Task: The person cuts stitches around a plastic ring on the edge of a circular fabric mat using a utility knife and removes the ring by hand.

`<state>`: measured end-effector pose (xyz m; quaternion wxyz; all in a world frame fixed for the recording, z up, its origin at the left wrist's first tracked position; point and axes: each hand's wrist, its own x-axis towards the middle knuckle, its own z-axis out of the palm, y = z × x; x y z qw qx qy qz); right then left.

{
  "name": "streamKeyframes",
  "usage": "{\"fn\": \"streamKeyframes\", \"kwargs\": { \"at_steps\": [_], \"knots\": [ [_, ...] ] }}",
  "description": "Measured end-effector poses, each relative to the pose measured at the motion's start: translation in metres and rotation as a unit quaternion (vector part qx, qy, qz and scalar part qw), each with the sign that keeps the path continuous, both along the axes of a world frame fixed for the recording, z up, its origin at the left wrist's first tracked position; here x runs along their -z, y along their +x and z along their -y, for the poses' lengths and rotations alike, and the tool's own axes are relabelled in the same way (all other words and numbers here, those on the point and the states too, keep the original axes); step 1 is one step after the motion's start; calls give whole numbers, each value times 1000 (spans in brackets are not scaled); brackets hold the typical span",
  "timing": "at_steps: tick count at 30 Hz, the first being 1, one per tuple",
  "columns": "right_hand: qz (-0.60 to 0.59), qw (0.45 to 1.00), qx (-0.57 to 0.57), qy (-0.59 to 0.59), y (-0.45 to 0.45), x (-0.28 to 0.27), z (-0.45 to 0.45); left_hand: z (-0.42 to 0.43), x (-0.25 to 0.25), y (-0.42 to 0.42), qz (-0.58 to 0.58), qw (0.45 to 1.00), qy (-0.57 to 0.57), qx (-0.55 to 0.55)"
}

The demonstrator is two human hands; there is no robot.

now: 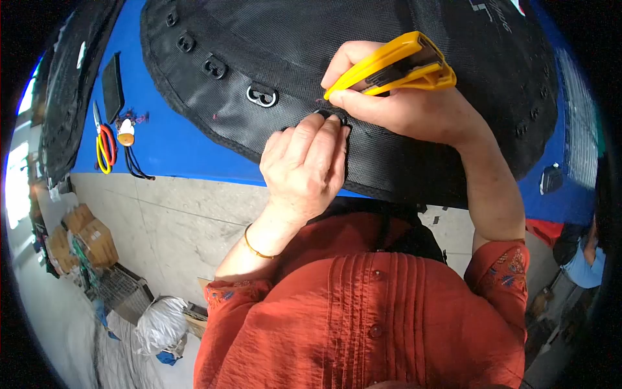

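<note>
A large black mesh piece lies over the blue table, with several black loops and rings along its left part. One metal ring shines just left of my hands. My left hand presses its closed fingertips on a small dark fitting at the fabric; the fitting is mostly covered. My right hand grips a yellow handheld tool, its tip close to the fabric just above my left fingertips.
Scissors with red and yellow handles, a dark flat case and a small white-and-orange item lie on the table's left. Boxes and a silvery bag stand on the floor. Another person's blue sleeve shows at right.
</note>
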<state>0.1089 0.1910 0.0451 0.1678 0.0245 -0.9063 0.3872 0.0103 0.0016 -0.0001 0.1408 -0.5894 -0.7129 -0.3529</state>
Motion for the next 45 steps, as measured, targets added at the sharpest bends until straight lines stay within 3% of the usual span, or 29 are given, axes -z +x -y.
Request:
{"fn": "streamKeyframes", "kwargs": {
  "at_steps": [4, 11, 13, 17, 19, 22, 45],
  "knots": [
    [43, 995, 0, -91, 1, -9, -3, -1, -1, 0, 2, 1000, -1, 2],
    [5, 999, 6, -49, -1, -3, 0, 0, -1, -1, 3, 1000, -6, 6],
    [38, 989, 16, -142, -1, -5, 0, -1, -2, 0, -5, 1000, -4, 0],
    [-28, 999, -8, -21, -1, -5, -3, 0, 0, -2, -2, 1000, -3, 5],
    [54, 991, 25, -123, 1, -7, -2, 0, -1, -1, 1, 1000, -4, 4],
    [42, 989, 21, -137, 2, -5, -2, 0, -1, 0, 6, 1000, -4, 2],
    [63, 988, 24, -139, 5, -10, -4, -1, -1, 0, 2, 1000, -1, 1]
  ]
}}
